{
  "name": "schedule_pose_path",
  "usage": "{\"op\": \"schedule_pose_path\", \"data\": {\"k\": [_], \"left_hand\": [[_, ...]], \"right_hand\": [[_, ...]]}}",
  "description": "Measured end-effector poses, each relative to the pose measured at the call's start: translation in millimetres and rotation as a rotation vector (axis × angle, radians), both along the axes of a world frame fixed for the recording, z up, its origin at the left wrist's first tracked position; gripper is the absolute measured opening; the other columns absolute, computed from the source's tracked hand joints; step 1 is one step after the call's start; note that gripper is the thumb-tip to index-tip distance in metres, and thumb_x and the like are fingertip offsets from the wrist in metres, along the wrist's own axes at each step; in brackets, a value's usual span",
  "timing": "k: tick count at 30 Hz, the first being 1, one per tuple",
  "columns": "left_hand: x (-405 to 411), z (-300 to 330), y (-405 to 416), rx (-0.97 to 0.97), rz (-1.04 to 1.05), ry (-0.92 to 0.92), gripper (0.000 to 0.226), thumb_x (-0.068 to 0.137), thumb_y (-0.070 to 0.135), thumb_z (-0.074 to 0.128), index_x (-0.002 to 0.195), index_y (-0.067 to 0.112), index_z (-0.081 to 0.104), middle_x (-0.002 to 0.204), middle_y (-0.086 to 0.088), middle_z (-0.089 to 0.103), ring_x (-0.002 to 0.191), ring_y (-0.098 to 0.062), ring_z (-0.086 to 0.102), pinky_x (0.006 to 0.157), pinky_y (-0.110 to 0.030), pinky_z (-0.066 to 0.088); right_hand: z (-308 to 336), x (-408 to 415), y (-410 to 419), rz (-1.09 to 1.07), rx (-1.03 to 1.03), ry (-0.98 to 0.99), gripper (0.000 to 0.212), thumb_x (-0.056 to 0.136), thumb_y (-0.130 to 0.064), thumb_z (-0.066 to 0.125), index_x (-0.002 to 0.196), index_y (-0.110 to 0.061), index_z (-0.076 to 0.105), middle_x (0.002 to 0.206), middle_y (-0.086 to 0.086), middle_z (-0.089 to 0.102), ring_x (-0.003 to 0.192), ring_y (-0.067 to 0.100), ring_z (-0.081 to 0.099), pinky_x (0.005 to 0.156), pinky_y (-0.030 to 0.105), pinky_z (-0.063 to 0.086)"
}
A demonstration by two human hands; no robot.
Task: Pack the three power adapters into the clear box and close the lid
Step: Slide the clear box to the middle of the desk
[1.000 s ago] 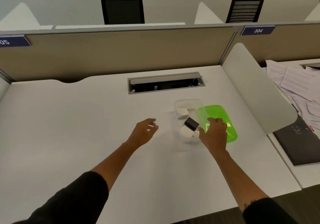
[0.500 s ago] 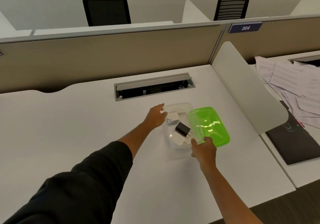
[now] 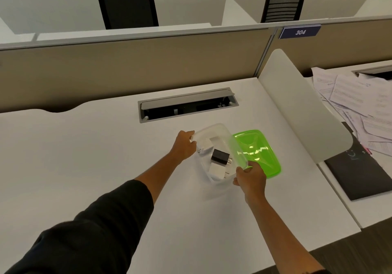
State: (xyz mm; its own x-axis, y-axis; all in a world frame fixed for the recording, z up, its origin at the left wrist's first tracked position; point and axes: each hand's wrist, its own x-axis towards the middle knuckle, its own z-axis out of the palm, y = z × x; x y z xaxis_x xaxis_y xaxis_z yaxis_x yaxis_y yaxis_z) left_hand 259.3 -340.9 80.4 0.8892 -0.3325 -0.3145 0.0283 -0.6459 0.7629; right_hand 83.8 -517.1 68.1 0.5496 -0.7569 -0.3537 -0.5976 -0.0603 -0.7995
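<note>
The clear box (image 3: 216, 128) sits mid-desk and looks tipped, its near end raised. Inside lie a black adapter (image 3: 220, 156), a white adapter (image 3: 216, 169) below it and another white adapter (image 3: 206, 145) above it. My left hand (image 3: 184, 146) grips the box's far left corner. My right hand (image 3: 250, 178) holds the box's near right corner, where the green lid (image 3: 259, 152) lies flat beside the box; whether its fingers also touch the lid is unclear.
An open cable tray (image 3: 187, 105) is sunk into the desk behind the box. A curved white divider (image 3: 301, 108) stands to the right, with loose papers (image 3: 356, 95) and a black folder (image 3: 360, 174) on the neighbouring desk beyond it.
My right hand let the black adapter go into the box and dropped to its near right corner. My left hand reached across and took hold of the box's far left corner.
</note>
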Motion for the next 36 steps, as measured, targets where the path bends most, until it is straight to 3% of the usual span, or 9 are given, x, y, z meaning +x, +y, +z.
{"op": "schedule_pose_path", "data": {"k": [2,5,9,13,21,25,30,33,36], "left_hand": [[-10.2,-3.5,16.0,-0.037,0.045,0.019,0.047,0.104,0.010,0.062,0.149,0.003,0.055,0.144,-0.019,0.055,0.125,-0.033,0.062,0.101,-0.032,0.056],[-26.7,-9.9,46.1,-0.097,0.136,0.075,0.055,0.101,0.010,0.067,0.154,0.009,0.052,0.144,-0.016,0.054,0.127,-0.034,0.062,0.103,-0.043,0.062],[-52.5,-17.1,91.5,-0.168,0.271,0.134,0.057,0.097,0.012,0.071,0.152,0.014,0.053,0.138,-0.010,0.057,0.114,-0.028,0.067,0.074,-0.023,0.063],[-78.5,-21.1,128.7,-0.215,0.388,0.154,0.059,0.093,0.018,0.078,0.147,0.014,0.054,0.123,-0.001,0.058,0.105,-0.024,0.071,0.059,-0.012,0.059],[-129.8,-16.0,188.1,-0.281,0.596,0.170,0.055,0.091,0.018,0.082,0.139,0.013,0.057,0.111,0.002,0.063,0.093,-0.024,0.078,0.058,-0.012,0.057],[-146.9,-15.2,201.5,-0.269,0.627,0.181,0.057,0.089,0.023,0.084,0.137,0.015,0.056,0.120,-0.007,0.064,0.093,-0.026,0.080,0.080,-0.027,0.064],[-163.5,-19.2,209.2,-0.275,0.646,0.200,0.058,0.086,0.026,0.087,0.134,0.017,0.055,0.114,-0.003,0.065,0.090,-0.020,0.079,0.090,-0.035,0.066],[-170.2,-20.8,210.0,-0.267,0.650,0.220,0.058,0.086,0.028,0.087,0.133,0.017,0.055,0.112,-0.003,0.065,0.089,-0.019,0.080,0.091,-0.039,0.067],[-174.0,-20.9,210.3,-0.237,0.645,0.216,0.058,0.086,0.030,0.087,0.133,0.018,0.054,0.110,0.000,0.065,0.089,-0.019,0.079,0.086,-0.034,0.067]], "right_hand": [[-0.5,3.5,2.3,0.030,-0.022,0.005,0.041,0.088,-0.006,0.061,0.128,-0.014,0.065,0.069,-0.003,0.062,0.058,0.031,0.078,0.080,0.052,0.066],[-0.2,9.1,10.3,0.097,-0.051,0.003,0.045,0.087,-0.004,0.059,0.131,-0.014,0.067,0.066,-0.003,0.059,0.059,0.031,0.076,0.073,0.053,0.067],[0.0,19.3,30.9,0.212,-0.088,0.005,0.046,0.087,-0.005,0.057,0.130,-0.016,0.070,0.064,-0.004,0.063,0.058,0.029,0.076,0.072,0.052,0.067],[-1.0,30.1,51.1,0.331,-0.120,0.031,0.049,0.092,-0.009,0.057,0.141,-0.013,0.066,0.077,0.000,0.067,0.082,0.037,0.078,0.087,0.054,0.064],[1.5,48.5,98.9,0.494,-0.143,0.004,0.045,0.096,-0.011,0.059,0.140,-0.013,0.068,0.082,0.010,0.075,0.088,0.036,0.075,0.096,0.048,0.061],[3.2,54.3,111.4,0.536,-0.159,-0.006,0.042,0.098,-0.011,0.061,0.139,-0.012,0.071,0.072,0.002,0.068,0.078,0.026,0.070,0.094,0.041,0.062],[3.1,58.9,118.3,0.587,-0.205,-0.016,0.038,0.100,-0.012,0.062,0.137,-0.012,0.072,0.070,-0.002,0.064,0.067,0.013,0.060,0.083,0.027,0.053],[1.9,58.8,119.2,0.597,-0.219,-0.023,0.037,0.100,-0.012,0.063,0.135,-0.011,0.073,0.074,-0.001,0.066,0.073,0.017,0.063,0.087,0.028,0.054],[-0.1,58.2,120.2,0.595,-0.222,-0.030,0.035,0.100,-0.013,0.064,0.134,-0.009,0.074,0.086,0.007,0.074,0.088,0.025,0.070,0.095,0.032,0.056]]}}
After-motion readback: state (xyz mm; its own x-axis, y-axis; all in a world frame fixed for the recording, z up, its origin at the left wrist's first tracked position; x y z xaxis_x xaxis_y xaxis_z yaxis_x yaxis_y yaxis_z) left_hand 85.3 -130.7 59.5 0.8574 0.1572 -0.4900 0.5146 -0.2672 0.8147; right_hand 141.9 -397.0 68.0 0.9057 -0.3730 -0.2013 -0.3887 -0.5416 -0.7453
